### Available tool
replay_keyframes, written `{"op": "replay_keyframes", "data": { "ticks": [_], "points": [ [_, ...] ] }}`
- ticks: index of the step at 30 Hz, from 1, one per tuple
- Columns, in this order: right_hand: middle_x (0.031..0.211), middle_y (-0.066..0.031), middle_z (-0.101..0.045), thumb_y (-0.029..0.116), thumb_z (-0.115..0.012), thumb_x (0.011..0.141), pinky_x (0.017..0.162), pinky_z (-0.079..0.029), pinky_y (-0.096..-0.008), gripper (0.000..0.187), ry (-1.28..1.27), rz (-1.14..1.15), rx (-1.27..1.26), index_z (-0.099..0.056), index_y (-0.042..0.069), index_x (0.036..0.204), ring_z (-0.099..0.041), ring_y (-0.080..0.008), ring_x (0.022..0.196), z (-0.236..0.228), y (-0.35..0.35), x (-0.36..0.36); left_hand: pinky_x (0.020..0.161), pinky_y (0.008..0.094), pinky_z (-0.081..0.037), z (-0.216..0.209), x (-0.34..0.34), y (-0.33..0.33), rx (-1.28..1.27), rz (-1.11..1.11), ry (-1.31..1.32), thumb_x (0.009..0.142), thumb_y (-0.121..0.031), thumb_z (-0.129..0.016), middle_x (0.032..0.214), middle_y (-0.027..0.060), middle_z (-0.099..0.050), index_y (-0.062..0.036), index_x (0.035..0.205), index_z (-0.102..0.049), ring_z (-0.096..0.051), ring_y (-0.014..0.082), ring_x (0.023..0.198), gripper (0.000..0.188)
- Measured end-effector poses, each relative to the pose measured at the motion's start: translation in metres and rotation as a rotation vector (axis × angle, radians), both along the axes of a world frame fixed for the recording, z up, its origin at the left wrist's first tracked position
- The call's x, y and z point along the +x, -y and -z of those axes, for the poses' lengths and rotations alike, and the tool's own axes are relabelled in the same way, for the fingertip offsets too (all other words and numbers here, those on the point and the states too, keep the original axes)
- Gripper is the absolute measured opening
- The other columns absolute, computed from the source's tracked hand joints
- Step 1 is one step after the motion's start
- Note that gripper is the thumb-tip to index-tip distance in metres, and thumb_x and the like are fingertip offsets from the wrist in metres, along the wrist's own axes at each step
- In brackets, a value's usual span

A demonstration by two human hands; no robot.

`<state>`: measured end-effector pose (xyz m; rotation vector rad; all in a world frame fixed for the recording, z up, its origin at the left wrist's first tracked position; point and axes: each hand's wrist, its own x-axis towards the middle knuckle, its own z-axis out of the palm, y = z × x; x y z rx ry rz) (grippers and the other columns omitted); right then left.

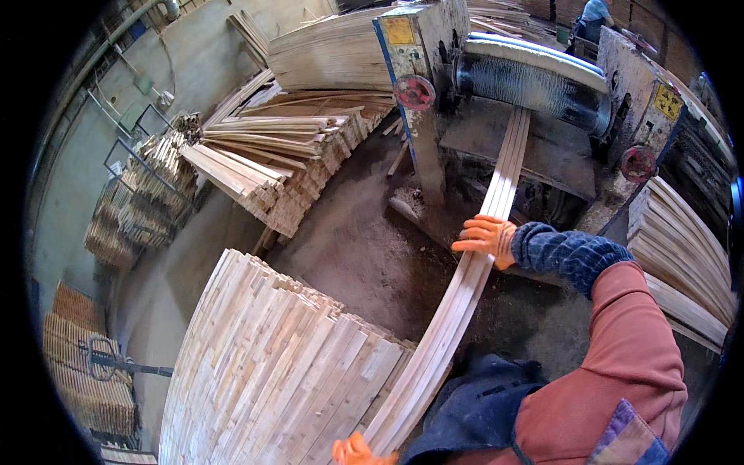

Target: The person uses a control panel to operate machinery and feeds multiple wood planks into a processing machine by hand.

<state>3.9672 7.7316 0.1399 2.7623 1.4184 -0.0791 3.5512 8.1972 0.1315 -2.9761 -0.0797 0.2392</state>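
Several long pale wooden strips [446, 325], side by side, run from the lower edge up to a roller machine [535, 81]. Their far ends reach in beneath its dark, wet-looking roller [535, 91]. My right hand [490, 239], in an orange glove, grips across the strips about midway, its fingers wrapped over them toward the left. At the lower edge my left hand [359, 451], also orange-gloved, holds the near part of the strips; the picture's rim cuts off part of this hand.
A large stack of wooden strips [271, 364] stands close on my left. Beyond it lies another pile [287, 155], with loose strips on top. Red handwheels [414, 92] sit on the machine's posts. More boards [682, 256] are stacked at right. Another person [595, 17] is behind the machine.
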Motion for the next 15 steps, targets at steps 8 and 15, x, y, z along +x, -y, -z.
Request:
{"op": "replay_keyframes", "data": {
  "ticks": [8,15],
  "points": [
    [0.149,-0.01,-0.053,0.02,-0.082,0.056,0.124,-0.025,-0.0564,0.119,-0.13,-0.422,0.106,-0.03,0.029,0.162,-0.048,-0.0314,0.14,0.045,-0.086,-0.076,0.107,0.0483,-0.041,0.014,0.099,0.109,-0.48,-0.011,0.107,0.06,-0.046,-0.088,0.121,0.0162,-0.069,-0.0018,0.138,-0.054,-0.063,0.034,0.114,0.096],
    [0.141,-0.008,-0.059,0.015,-0.086,0.057,0.126,-0.024,-0.0524,0.109,-0.261,-0.325,-0.065,-0.041,0.027,0.155,-0.054,-0.0289,0.134,0.008,-0.064,-0.034,0.118,0.051,-0.033,0.001,0.089,0.116,-0.522,-0.148,0.201,0.063,-0.045,-0.09,0.144,0.0147,-0.058,-0.0096,0.147,-0.05,-0.052,0.0334,0.135,0.1]
  ]
}}
